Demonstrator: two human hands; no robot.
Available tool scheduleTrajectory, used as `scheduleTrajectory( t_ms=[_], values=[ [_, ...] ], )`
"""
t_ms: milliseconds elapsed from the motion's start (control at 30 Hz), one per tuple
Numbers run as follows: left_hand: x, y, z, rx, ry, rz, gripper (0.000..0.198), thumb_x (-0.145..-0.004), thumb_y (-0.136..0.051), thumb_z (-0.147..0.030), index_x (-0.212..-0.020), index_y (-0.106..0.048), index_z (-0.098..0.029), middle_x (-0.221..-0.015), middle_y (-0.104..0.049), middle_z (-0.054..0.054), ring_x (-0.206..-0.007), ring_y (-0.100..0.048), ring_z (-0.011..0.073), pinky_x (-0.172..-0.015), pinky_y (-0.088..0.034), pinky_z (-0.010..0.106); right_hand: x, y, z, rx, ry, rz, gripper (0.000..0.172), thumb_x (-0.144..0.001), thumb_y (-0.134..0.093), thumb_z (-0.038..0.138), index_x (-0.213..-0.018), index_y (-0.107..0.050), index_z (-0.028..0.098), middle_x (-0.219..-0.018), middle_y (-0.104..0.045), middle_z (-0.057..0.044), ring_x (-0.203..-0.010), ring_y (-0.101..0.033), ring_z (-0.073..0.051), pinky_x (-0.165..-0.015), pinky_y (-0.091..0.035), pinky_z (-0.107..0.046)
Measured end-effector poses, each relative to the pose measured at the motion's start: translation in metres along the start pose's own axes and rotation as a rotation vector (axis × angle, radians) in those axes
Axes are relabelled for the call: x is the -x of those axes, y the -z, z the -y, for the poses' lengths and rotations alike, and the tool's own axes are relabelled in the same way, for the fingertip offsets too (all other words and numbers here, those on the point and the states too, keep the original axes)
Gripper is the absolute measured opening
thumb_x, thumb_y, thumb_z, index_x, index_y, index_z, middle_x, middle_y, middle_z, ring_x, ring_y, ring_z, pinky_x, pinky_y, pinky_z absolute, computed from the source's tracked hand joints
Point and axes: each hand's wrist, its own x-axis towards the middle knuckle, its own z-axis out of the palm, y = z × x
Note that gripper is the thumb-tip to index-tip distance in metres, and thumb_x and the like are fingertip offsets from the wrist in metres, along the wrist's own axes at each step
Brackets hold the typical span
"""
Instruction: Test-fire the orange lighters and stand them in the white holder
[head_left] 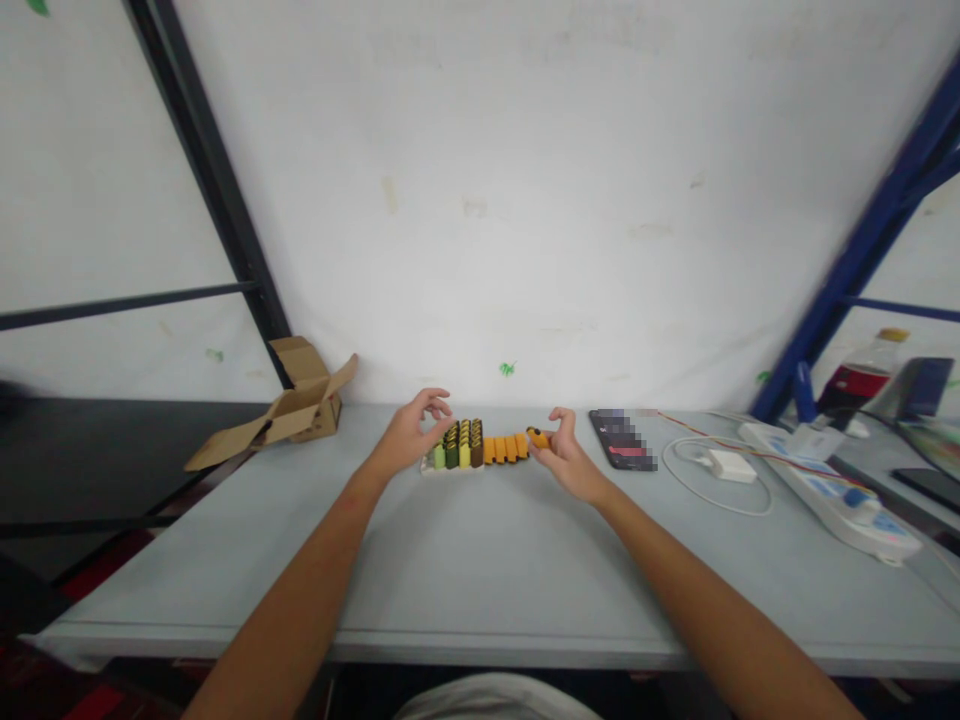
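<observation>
My right hand (568,458) pinches a small orange piece with a dark end (537,437), just above the table; I cannot make out its exact kind. A row of similar orange pieces (506,448) lies to its left. Beyond that row, a whitish tray (454,472) holds short columns of small pieces (460,445) in light green, dark green, yellow and brown, with black-and-yellow tops. My left hand (414,430) hovers at the tray's left side, fingers loosely bent and apart, nothing visible in them. It partly covers the tray's left end.
An opened cardboard box (311,410) stands at the back left. To the right lie a phone (622,440), a white charger (729,465) with its looped cable, and a long power strip (832,495). A cola bottle (862,370) is farther right. A white wall (525,200) rises behind the grey table (487,570).
</observation>
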Motion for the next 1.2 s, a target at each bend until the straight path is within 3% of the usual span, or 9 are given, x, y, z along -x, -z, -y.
scheduleTrajectory(
  t_ms=[133, 233, 333, 567, 700, 800, 867, 967, 1200],
  values=[
    [0.003, -0.015, -0.037, 0.039, -0.131, 0.211, 0.035, -0.081, -0.068, -0.045, -0.107, -0.068, -0.021, -0.102, -0.070, 0.009, -0.092, -0.063, 0.0224, -0.086, -0.047, 0.035, 0.006, -0.025, 0.005, 0.043, 0.124, 0.128, 0.032, -0.086, -0.048, 0.017, -0.100, -0.021, 0.028, -0.079, -0.044, 0.006, -0.069, -0.041, -0.012, -0.068, -0.036, -0.024],
    [0.006, -0.026, -0.049, 0.103, -0.144, 0.307, 0.031, -0.082, -0.068, -0.047, -0.098, -0.073, -0.022, -0.093, -0.072, 0.009, -0.085, -0.064, 0.0232, -0.082, -0.049, 0.036, 0.009, -0.039, 0.005, 0.091, 0.201, 0.191, 0.033, -0.086, -0.047, 0.013, -0.099, -0.021, 0.028, -0.083, -0.043, 0.004, -0.071, -0.042, -0.013, -0.069, -0.036, -0.024],
    [0.007, -0.032, -0.050, 0.151, -0.136, 0.324, 0.029, -0.085, -0.065, -0.048, -0.087, -0.074, -0.021, -0.083, -0.071, 0.009, -0.078, -0.063, 0.0221, -0.079, -0.049, 0.037, 0.009, -0.045, 0.001, 0.104, 0.209, 0.180, 0.032, -0.088, -0.048, 0.015, -0.103, -0.022, 0.027, -0.087, -0.042, 0.003, -0.069, -0.041, -0.012, -0.066, -0.036, -0.023],
    [0.006, -0.029, -0.050, 0.279, -0.153, 0.322, 0.028, -0.083, -0.069, -0.045, -0.089, -0.075, -0.019, -0.092, -0.072, 0.010, -0.086, -0.066, 0.0224, -0.083, -0.051, 0.036, 0.011, -0.051, 0.002, 0.205, 0.236, 0.179, 0.032, -0.090, -0.048, 0.016, -0.107, -0.022, 0.027, -0.092, -0.048, 0.001, -0.074, -0.047, -0.013, -0.068, -0.039, -0.025],
    [-0.001, -0.008, -0.025, 0.336, 0.064, 0.008, 0.038, -0.080, -0.068, -0.053, -0.090, -0.065, -0.016, -0.088, -0.072, 0.010, -0.085, -0.067, 0.0231, -0.081, -0.054, 0.037, 0.005, -0.033, 0.003, 0.209, 0.224, 0.051, 0.042, -0.090, -0.053, 0.022, -0.118, -0.022, 0.026, -0.108, -0.054, -0.006, -0.095, -0.055, -0.017, -0.081, -0.045, -0.033],
    [-0.006, 0.014, 0.011, 0.321, 0.193, -0.238, 0.043, -0.074, -0.069, -0.057, -0.088, -0.058, -0.017, -0.084, -0.071, 0.007, -0.081, -0.068, 0.0221, -0.080, -0.056, 0.037, -0.003, -0.006, -0.006, 0.272, 0.138, -0.067, 0.042, -0.088, -0.054, 0.026, -0.119, -0.026, 0.026, -0.103, -0.055, -0.004, -0.090, -0.057, -0.017, -0.075, -0.046, -0.031],
    [-0.005, 0.024, 0.034, 0.286, 0.234, -0.298, 0.042, -0.072, -0.069, -0.056, -0.084, -0.057, -0.018, -0.081, -0.070, 0.006, -0.078, -0.068, 0.0213, -0.078, -0.056, 0.036, -0.008, 0.011, -0.014, 0.319, 0.084, -0.111, 0.038, -0.087, -0.054, 0.028, -0.118, -0.033, 0.024, -0.097, -0.056, -0.002, -0.084, -0.057, -0.017, -0.071, -0.045, -0.030],
    [-0.001, 0.026, 0.056, 0.222, 0.286, -0.242, 0.040, -0.070, -0.070, -0.053, -0.080, -0.058, -0.017, -0.079, -0.071, 0.007, -0.076, -0.069, 0.0212, -0.075, -0.056, 0.035, -0.013, 0.028, -0.028, 0.374, 0.006, -0.175, 0.027, -0.085, -0.053, 0.030, -0.110, -0.044, 0.022, -0.090, -0.056, -0.001, -0.079, -0.057, -0.016, -0.070, -0.045, -0.031],
    [0.009, 0.009, 0.071, 0.182, 0.309, 0.033, 0.037, -0.072, -0.069, -0.052, -0.080, -0.063, -0.016, -0.080, -0.073, 0.007, -0.075, -0.070, 0.0207, -0.074, -0.055, 0.033, -0.020, 0.038, -0.054, 0.285, -0.024, -0.230, 0.023, -0.079, -0.043, 0.020, -0.101, -0.049, 0.021, -0.092, -0.063, -0.004, -0.084, -0.067, -0.017, -0.080, -0.051, -0.037]
  ],
)
